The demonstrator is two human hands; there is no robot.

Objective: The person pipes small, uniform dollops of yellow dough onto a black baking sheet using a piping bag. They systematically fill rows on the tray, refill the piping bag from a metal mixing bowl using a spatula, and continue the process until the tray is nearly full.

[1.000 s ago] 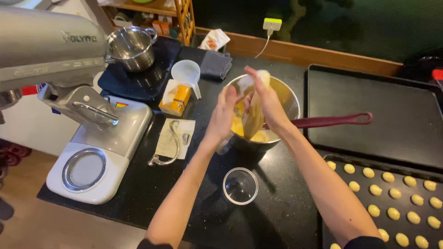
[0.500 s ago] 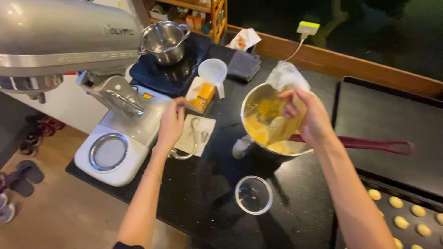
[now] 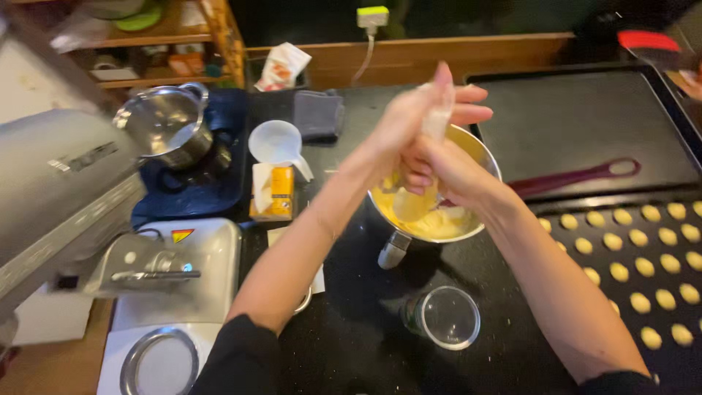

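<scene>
Both my hands meet above a steel mixing bowl (image 3: 479, 150) that holds yellow batter. My right hand (image 3: 450, 172) grips the middle of a clear piping bag (image 3: 412, 206), whose lower end bulges with yellow batter inside the bowl. My left hand (image 3: 413, 117) is closed around the bag's upper end, fingers pointing right. A maroon spatula handle (image 3: 578, 175) sticks out of the bowl to the right.
A dark tray (image 3: 662, 227) at the right carries several rows of small yellow dough dots; a bare dark tray (image 3: 585, 110) lies behind it. A clear cup (image 3: 446, 316) stands in front of the bowl. Left: stand mixer (image 3: 66, 190), steel pot (image 3: 164, 124), white scoop (image 3: 276, 143), yellow carton (image 3: 272, 192).
My left hand has come back from the paper beside the mixer to the top of the piping bag. Both hands now hold the bag over the bowl.
</scene>
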